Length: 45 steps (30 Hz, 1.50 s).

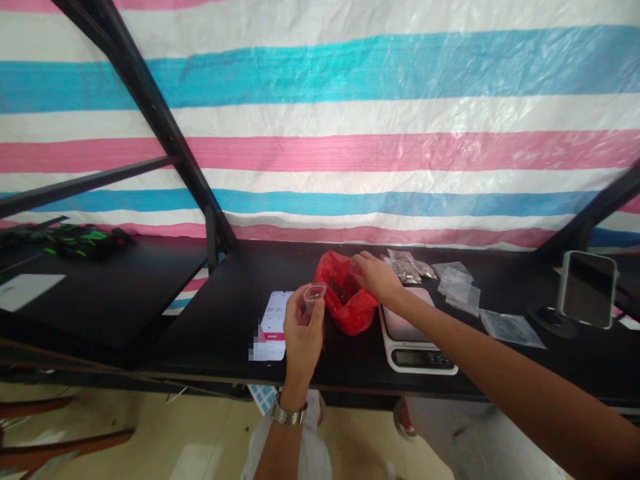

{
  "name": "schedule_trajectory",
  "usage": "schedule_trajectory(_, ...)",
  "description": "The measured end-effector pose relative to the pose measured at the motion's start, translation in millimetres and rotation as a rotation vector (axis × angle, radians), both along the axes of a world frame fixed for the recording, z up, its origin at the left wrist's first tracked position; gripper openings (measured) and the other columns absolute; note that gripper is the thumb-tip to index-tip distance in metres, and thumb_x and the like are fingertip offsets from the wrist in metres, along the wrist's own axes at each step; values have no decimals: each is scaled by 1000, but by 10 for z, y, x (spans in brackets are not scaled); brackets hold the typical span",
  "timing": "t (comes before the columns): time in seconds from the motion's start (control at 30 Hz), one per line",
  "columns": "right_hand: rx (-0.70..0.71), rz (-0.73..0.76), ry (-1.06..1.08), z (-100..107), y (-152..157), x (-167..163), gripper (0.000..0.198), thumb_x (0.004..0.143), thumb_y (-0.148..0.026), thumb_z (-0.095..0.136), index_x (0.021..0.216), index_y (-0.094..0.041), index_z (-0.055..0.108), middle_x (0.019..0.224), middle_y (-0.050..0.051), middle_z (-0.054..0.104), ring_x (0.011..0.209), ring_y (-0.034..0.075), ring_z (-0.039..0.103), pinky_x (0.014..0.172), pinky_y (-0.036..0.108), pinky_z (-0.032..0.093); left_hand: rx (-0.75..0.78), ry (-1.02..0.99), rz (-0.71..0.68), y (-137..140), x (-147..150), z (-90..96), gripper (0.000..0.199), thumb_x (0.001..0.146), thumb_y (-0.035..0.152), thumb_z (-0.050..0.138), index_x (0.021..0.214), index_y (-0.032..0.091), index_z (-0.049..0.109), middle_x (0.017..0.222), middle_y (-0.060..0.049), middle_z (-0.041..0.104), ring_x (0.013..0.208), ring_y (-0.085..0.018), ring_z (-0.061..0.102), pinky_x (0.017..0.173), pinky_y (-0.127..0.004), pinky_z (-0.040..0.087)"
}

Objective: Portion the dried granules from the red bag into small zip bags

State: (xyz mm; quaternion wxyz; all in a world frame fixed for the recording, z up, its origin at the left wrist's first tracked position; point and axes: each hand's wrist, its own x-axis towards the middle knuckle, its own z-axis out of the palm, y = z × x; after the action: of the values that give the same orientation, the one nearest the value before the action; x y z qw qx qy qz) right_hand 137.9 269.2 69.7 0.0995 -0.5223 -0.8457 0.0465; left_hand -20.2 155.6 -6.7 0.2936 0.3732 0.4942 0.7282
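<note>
My left hand (304, 313) is closed around a small clear plastic cup (315, 292), held upright just left of the red plastic bag (353, 317). No contents can be made out in the cup. The bag stands with its mouth open, and small dark brown bits (340, 291) lie inside. At the bag's far right rim, my right hand (376, 275) is closed on the red plastic; its fingertips are partly hidden. Under my right forearm sits a white digital scale (390, 343), partly covered by the arm.
Filled small bags (406, 270) lie behind the scale, with several flat clear zip bags (460, 288) to their right. A phone showing a timer (276, 310) lies left. Another phone (589, 290) stands on a holder at right. Black frame bars (173, 133) rise behind the table.
</note>
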Motion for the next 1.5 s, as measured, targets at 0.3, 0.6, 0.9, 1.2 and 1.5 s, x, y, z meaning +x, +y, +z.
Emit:
schedule_trajectory(0.3,-15,25,694,93,-60,260,12,95,-32,73,101,-21,74,96,5,81,86,19,74,81,31,55,40,-76,-13,-12,-100,4,58,86,63,81,125,23,66,119,-10,77,111,-22,75,104,-36,58)
schedule_trajectory(0.6,75,163,634,369,-873,207,9,94,-27,75,102,-24,75,99,3,79,92,21,71,86,33,53,8,35,-21,-128,-165,69,57,87,66,77,123,22,67,107,-8,79,90,-20,77,85,-33,63)
schedule_trajectory(0.9,-226,184,431,-71,-1274,210,32,97,-16,61,121,-27,78,107,7,72,86,20,70,80,35,54,-108,234,-1,-495,-339,102,56,88,62,77,126,21,73,122,-11,78,107,-26,76,99,-38,60)
schedule_trajectory(1.2,-339,95,477,-313,-1091,-75,35,93,-29,78,126,-20,79,111,9,68,87,20,69,85,34,57,-355,337,213,-1507,31,-340,49,91,56,74,127,23,73,119,-11,78,106,-27,76,88,-38,62)
schedule_trajectory(1.5,-251,195,379,-523,-1103,-233,47,102,-21,60,149,-17,65,135,15,62,101,22,72,100,37,56,-467,214,259,-1677,174,-741,48,87,53,77,122,21,72,120,-13,78,105,-29,76,91,-44,62)
